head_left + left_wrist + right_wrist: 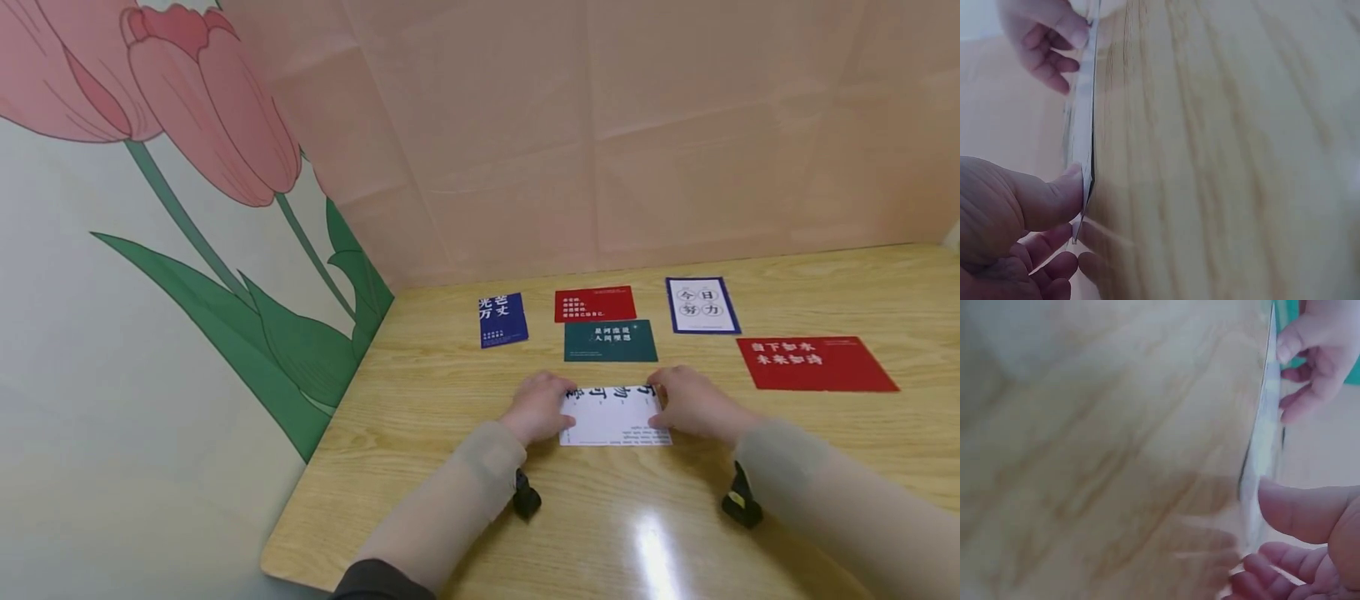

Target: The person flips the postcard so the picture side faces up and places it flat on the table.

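A white card (611,421) with black characters lies at the front middle of the table, its print upside down from where I look. My left hand (536,407) holds its left end, the thumb over the card and the fingers around the far left corner. At the opposite end my right hand (693,402) grips it in much the same way. In the left wrist view the card (1084,106) appears edge-on, low against the wood, with the left thumb (1054,199) against it. The right thumb (1300,511) touches the card (1262,450) in the right wrist view.
Beyond the hands lie a blue card (504,321), a red card (596,303), a green card (611,341) and a blue-bordered white card (703,306). A larger red card (817,364) is to the right. A tulip-painted wall (150,375) borders the wooden table (420,392) on the left.
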The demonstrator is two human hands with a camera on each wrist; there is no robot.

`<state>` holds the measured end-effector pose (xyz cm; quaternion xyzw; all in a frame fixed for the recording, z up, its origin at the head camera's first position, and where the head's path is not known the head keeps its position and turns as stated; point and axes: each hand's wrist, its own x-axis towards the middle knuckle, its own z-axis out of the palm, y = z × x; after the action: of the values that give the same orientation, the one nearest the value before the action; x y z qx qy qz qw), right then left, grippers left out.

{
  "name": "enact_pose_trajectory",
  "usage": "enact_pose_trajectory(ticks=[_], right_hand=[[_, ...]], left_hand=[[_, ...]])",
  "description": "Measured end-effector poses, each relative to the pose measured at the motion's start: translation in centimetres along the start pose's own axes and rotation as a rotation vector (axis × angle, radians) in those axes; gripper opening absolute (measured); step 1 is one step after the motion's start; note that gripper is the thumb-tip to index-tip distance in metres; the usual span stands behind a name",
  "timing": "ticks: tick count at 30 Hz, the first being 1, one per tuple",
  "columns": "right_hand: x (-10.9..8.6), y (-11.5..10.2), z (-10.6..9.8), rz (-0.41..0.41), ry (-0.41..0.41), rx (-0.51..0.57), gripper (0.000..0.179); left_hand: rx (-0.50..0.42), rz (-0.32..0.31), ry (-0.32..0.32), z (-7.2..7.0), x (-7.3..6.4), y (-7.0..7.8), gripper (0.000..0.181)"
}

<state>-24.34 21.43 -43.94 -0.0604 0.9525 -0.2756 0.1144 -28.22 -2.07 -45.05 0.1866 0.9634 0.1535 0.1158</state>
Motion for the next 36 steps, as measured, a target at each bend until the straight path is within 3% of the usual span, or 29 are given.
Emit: enact_pose_trajectory(ticks=[5, 10, 14, 19, 27, 32, 36], right_hand=[[-2.0, -2.0, 0.9, -0.131, 0.051, -0.2, 0.057], [-4.5, -4.4, 2.6, -0.261, -0.022, -0.357, 0.042], [-5.2, -4.8, 3.2, -0.266, -0.02, -0.37, 0.041], [-4.6, -3.9, 2.9, -0.25, -0.001, -0.382, 0.035], [-3.7, -2.6, 2.2, -0.239, -0.019, -0.423, 0.035], [-3.3, -2.3, 1.9, -0.247, -0.053, -0.387, 0.058], [-3.1, -2.2, 1.8, -0.285, -0.08, -0.351, 0.064]], left_hand=[[0.007, -0.004, -0.015, -0.1, -0.1, 0.2, 0.051], [0.02, 0.004, -0.018, -0.4, -0.1, 0.1, 0.05], [0.025, -0.005, -0.024, -0.4, -0.4, 0.0, 0.05], [0.094, 0.015, -0.044, -0.1, -1.4, 0.1, 0.05], [0.131, 0.159, -0.109, 0.1, -3.4, 1.2, 0.041], [0.13, 0.292, -0.142, 0.2, -4.3, 2.1, 0.031], [0.187, 0.34, -0.132, 0.4, -4.6, 2.7, 0.042]])
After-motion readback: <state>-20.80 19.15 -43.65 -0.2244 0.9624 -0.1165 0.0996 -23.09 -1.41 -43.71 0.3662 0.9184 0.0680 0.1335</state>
